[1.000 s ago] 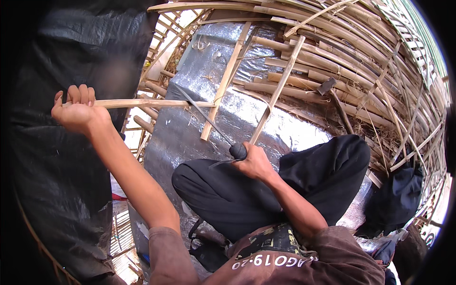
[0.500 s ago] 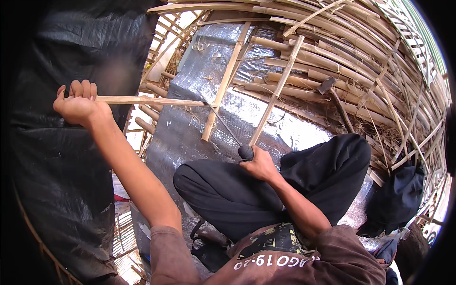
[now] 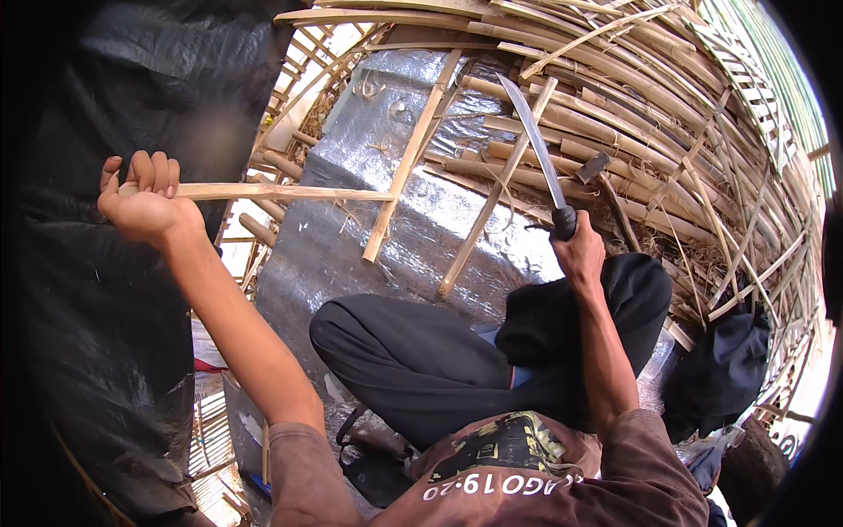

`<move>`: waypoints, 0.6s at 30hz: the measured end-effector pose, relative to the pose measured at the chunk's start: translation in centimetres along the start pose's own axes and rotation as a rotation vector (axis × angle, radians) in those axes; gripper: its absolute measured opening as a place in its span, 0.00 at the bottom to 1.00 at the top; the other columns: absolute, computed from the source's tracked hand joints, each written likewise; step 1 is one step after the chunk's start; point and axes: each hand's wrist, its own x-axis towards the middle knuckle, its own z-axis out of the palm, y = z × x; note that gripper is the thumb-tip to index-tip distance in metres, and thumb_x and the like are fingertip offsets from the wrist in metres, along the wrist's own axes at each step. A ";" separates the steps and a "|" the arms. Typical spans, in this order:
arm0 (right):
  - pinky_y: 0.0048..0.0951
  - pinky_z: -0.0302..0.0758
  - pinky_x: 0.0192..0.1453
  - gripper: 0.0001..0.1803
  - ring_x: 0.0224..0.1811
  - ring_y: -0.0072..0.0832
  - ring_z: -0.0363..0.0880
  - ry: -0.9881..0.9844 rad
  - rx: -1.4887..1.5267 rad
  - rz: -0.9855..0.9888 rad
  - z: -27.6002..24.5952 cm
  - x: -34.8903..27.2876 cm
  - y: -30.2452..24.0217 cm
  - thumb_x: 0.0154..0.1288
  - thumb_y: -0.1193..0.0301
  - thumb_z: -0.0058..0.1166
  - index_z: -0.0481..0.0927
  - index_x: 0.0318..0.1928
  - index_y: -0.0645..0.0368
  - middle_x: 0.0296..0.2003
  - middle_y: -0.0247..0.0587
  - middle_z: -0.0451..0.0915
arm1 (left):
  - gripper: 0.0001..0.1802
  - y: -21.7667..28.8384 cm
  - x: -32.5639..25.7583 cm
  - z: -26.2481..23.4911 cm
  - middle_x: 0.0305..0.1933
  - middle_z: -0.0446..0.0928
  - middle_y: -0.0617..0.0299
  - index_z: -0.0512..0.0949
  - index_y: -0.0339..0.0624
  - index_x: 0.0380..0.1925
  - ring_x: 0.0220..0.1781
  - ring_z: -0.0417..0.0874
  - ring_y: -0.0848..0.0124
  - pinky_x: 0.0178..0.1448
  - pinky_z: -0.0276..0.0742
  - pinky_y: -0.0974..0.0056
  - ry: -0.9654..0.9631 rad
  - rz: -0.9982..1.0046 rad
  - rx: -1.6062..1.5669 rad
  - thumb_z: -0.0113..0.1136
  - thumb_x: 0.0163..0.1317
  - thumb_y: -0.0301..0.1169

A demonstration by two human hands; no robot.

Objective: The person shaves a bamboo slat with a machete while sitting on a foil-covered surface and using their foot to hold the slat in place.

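Note:
My left hand (image 3: 145, 198) is closed around one end of a bamboo strip (image 3: 281, 191), held out level to the right. The strip's far end meets or overlaps another bamboo strip (image 3: 413, 158) lying on the silvery sheet; whether they touch, I cannot tell. In my right hand (image 3: 580, 250) is the black handle of a machete (image 3: 543, 156). Its long, slightly curved blade points up and away to the left, above a second lying bamboo strip (image 3: 483, 220). The blade is well apart from the strip in my left hand.
Many split bamboo lengths (image 3: 632, 132) are piled at the far right. A hammer (image 3: 619, 206) leans by them. Black plastic sheeting (image 3: 114, 307) hangs at the left. My crossed legs (image 3: 404, 360) rest on the silvery sheet (image 3: 307, 255). Dark cloth (image 3: 716, 373) lies to the right.
My right hand has lifted the machete up and to the right, swinging the blade away from the held strip. My left hand and its bamboo strip have barely moved.

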 end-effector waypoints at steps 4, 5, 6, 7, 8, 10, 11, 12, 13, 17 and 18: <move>0.54 0.77 0.43 0.27 0.39 0.56 0.83 0.007 -0.160 -0.057 2.0 0.6 2.0 0.51 0.67 0.67 0.67 0.48 0.59 0.35 0.56 0.83 | 0.12 0.0 0.0 -0.3 0.14 0.46 0.68 0.68 0.41 0.41 0.14 0.44 0.78 0.20 0.41 0.69 -0.070 -0.010 -0.035 0.39 0.63 0.35; 0.53 0.77 0.45 0.30 0.41 0.55 0.83 -0.052 -0.178 -0.011 2.2 0.5 1.6 0.50 0.67 0.67 0.67 0.51 0.61 0.37 0.55 0.83 | 0.12 0.0 0.0 -0.5 0.14 0.47 0.68 0.69 0.41 0.40 0.14 0.44 0.78 0.20 0.41 0.69 -0.078 -0.010 -0.040 0.39 0.63 0.35; 0.52 0.76 0.47 0.33 0.43 0.54 0.83 -0.110 -0.195 0.034 2.4 0.5 1.3 0.50 0.67 0.67 0.66 0.55 0.63 0.38 0.54 0.82 | 0.12 0.1 -0.2 -0.5 0.14 0.47 0.68 0.69 0.42 0.40 0.14 0.44 0.78 0.20 0.41 0.69 -0.071 -0.014 -0.053 0.39 0.63 0.35; 0.50 0.75 0.52 0.38 0.48 0.51 0.80 -0.026 -0.241 -0.079 2.9 -0.1 2.0 0.50 0.67 0.67 0.66 0.60 0.64 0.45 0.54 0.80 | 0.12 0.1 -0.4 -0.6 0.14 0.47 0.68 0.70 0.42 0.39 0.14 0.43 0.78 0.20 0.41 0.69 -0.064 -0.018 -0.066 0.39 0.63 0.36; 0.49 0.74 0.52 0.38 0.49 0.50 0.78 0.058 -0.206 -0.177 2.7 -0.6 1.5 0.51 0.67 0.67 0.66 0.61 0.64 0.46 0.54 0.79 | 0.12 0.1 -0.5 -0.8 0.14 0.47 0.68 0.70 0.43 0.39 0.14 0.43 0.78 0.20 0.41 0.69 -0.054 -0.019 -0.077 0.40 0.63 0.36; 0.48 0.74 0.54 0.38 0.51 0.49 0.76 0.225 -0.130 -0.376 2.6 -1.2 -0.1 0.52 0.67 0.66 0.66 0.62 0.63 0.49 0.54 0.77 | 0.12 0.1 -0.5 -1.4 0.14 0.47 0.68 0.71 0.43 0.39 0.14 0.45 0.78 0.20 0.42 0.69 -0.056 -0.013 -0.103 0.40 0.64 0.36; 0.47 0.73 0.55 0.36 0.52 0.47 0.74 0.052 -0.016 -0.346 2.7 -1.4 -0.8 0.52 0.67 0.65 0.68 0.61 0.63 0.50 0.54 0.75 | 0.12 0.1 -0.7 -1.7 0.14 0.47 0.68 0.71 0.42 0.38 0.14 0.45 0.77 0.20 0.43 0.70 -0.056 -0.012 -0.118 0.41 0.65 0.36; 0.48 0.76 0.50 0.34 0.47 0.51 0.79 0.085 0.016 -0.429 3.3 -1.5 -1.6 0.57 0.62 0.63 0.67 0.61 0.65 0.45 0.56 0.79 | 0.12 0.2 -0.7 -1.7 0.14 0.47 0.68 0.71 0.43 0.38 0.14 0.45 0.77 0.20 0.43 0.70 -0.057 -0.008 -0.119 0.41 0.64 0.36; 0.49 0.77 0.46 0.34 0.43 0.53 0.81 -0.061 0.030 -0.293 3.8 -1.2 -2.7 0.60 0.59 0.61 0.67 0.61 0.66 0.41 0.57 0.81 | 0.12 0.3 -0.9 -1.7 0.14 0.47 0.68 0.71 0.43 0.38 0.14 0.45 0.78 0.20 0.43 0.70 -0.057 -0.003 -0.120 0.41 0.64 0.37; 0.54 0.79 0.40 0.25 0.35 0.57 0.84 -0.075 0.004 -0.214 7.3 2.2 -4.2 0.64 0.54 0.58 0.76 0.53 0.60 0.31 0.59 0.84 | 0.13 0.2 -1.7 -1.1 0.14 0.48 0.68 0.71 0.43 0.38 0.14 0.45 0.78 0.20 0.43 0.69 -0.099 -0.007 -0.163 0.41 0.64 0.38; 0.54 0.79 0.40 0.21 0.36 0.57 0.84 -0.126 0.018 -0.218 7.3 3.0 -4.8 0.64 0.55 0.58 0.79 0.48 0.58 0.31 0.58 0.84 | 0.13 0.3 -1.8 -1.0 0.14 0.48 0.69 0.71 0.44 0.38 0.14 0.45 0.78 0.20 0.42 0.69 -0.098 -0.004 -0.169 0.40 0.64 0.38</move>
